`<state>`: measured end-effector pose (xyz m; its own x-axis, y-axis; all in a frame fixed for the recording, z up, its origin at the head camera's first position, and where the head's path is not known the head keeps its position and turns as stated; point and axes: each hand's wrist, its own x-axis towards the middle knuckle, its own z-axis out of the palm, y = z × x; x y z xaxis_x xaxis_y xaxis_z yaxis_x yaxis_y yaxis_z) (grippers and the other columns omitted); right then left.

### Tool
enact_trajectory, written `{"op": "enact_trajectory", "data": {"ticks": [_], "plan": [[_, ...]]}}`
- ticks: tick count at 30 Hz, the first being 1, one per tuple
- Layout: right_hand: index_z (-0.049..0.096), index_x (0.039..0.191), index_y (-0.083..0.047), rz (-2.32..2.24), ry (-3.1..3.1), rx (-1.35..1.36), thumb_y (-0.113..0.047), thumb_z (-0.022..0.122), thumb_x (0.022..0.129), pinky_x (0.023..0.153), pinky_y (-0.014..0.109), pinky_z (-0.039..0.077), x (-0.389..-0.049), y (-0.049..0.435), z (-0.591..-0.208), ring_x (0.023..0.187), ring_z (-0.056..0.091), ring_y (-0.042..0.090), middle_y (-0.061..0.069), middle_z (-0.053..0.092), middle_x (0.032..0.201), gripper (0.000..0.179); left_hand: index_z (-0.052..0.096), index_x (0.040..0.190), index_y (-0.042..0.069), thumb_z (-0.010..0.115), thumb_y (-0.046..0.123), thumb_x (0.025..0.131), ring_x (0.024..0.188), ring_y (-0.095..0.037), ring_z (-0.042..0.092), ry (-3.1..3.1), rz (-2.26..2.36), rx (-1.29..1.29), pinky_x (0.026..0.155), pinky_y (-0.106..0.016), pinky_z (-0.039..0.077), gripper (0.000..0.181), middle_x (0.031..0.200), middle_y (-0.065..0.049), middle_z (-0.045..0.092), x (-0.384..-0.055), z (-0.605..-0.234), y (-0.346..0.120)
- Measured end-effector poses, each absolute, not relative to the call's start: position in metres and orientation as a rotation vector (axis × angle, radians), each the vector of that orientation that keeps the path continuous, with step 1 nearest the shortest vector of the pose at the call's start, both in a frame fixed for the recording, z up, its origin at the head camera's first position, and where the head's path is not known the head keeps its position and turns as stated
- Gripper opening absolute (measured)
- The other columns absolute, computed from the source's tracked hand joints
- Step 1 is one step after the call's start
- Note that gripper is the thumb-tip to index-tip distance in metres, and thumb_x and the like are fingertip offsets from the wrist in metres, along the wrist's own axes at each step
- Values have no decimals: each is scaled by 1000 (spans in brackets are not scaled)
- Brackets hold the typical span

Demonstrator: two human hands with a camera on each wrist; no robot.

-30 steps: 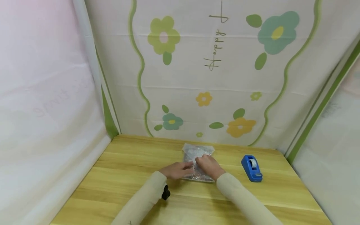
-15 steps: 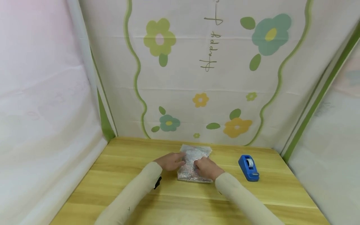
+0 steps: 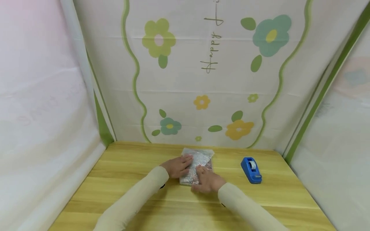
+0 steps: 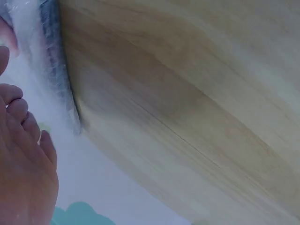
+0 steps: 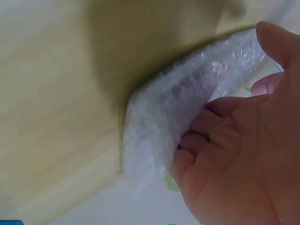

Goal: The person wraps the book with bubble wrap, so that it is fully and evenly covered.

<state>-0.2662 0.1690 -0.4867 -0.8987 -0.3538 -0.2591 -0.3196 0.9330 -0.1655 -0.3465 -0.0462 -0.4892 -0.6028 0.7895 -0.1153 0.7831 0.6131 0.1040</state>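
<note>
A flat item wrapped in clear bubble wrap (image 3: 203,156) lies on the table near its back edge; something dark and reddish shows through the plastic. On its left side rests my left hand (image 3: 177,166), fingers extended over the wrap. My right hand (image 3: 210,180) touches its near right part, fingers spread and thumb toward the near edge. In the right wrist view, the fingers of the right hand (image 5: 234,145) press against the bubble wrap (image 5: 157,105). The left wrist view shows the wrap's edge (image 4: 56,61) beyond the left hand (image 4: 26,164).
A blue tape dispenser (image 3: 251,170) with a roll of tape stands to the right of the package. The wooden table (image 3: 130,166) is enclosed by a flowered cloth (image 3: 185,80) behind and pale cloth at both sides.
My right hand has gone from curled fingers to spread ones and moved toward the package's near edge. My left hand has shifted back onto its upper left. The view has swung slightly right.
</note>
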Motion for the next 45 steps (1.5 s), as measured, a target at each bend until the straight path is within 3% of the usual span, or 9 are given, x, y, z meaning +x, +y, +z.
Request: {"op": "enact_trajectory", "data": {"ticks": [4, 23, 30, 35, 45], "plan": [[21, 167, 1, -107, 2807, -563, -64, 61, 99, 134, 51, 25, -260, 169, -493, 164, 21, 36, 20, 20, 176, 102, 27, 168, 6, 38, 33, 115, 165, -25, 23, 2706, 21, 1366, 134, -41, 26, 61, 177, -8, 24, -348, -495, -42], [20, 168, -2, -136, 2809, -586, -71, 55, 99, 134, 51, 24, -263, 175, -495, 165, 19, 33, 18, 18, 177, 105, 22, 170, 12, 32, 38, 115, 165, -17, 20, 2701, -89, 1407, 135, -34, 22, 61, 178, -1, 21, -353, -512, -36], [22, 168, -1, -140, 2793, -642, -72, 50, 101, 134, 51, 24, -264, 183, -496, 165, 20, 35, 18, 19, 177, 102, 25, 168, 6, 34, 33, 115, 165, -23, 23, 2690, 7, 1386, 135, -39, 24, 60, 177, -7, 23, -346, -514, -32], [24, 168, -2, -94, 2781, -699, -71, 48, 102, 133, 49, 27, -268, 191, -495, 165, 23, 32, 16, 22, 176, 98, 28, 167, 3, 38, 29, 114, 164, -26, 25, 2735, 42, 1328, 134, -41, 27, 60, 176, -12, 26, -339, -517, -26], [27, 168, -9, 21, 2740, -785, -73, 43, 103, 132, 45, 30, -280, 206, -490, 164, 27, 26, 7, 26, 176, 93, 27, 168, 5, 37, 33, 115, 165, -25, 23, 2847, 71, 1057, 134, -43, 26, 60, 177, -9, 23, -319, -521, -8]]}}
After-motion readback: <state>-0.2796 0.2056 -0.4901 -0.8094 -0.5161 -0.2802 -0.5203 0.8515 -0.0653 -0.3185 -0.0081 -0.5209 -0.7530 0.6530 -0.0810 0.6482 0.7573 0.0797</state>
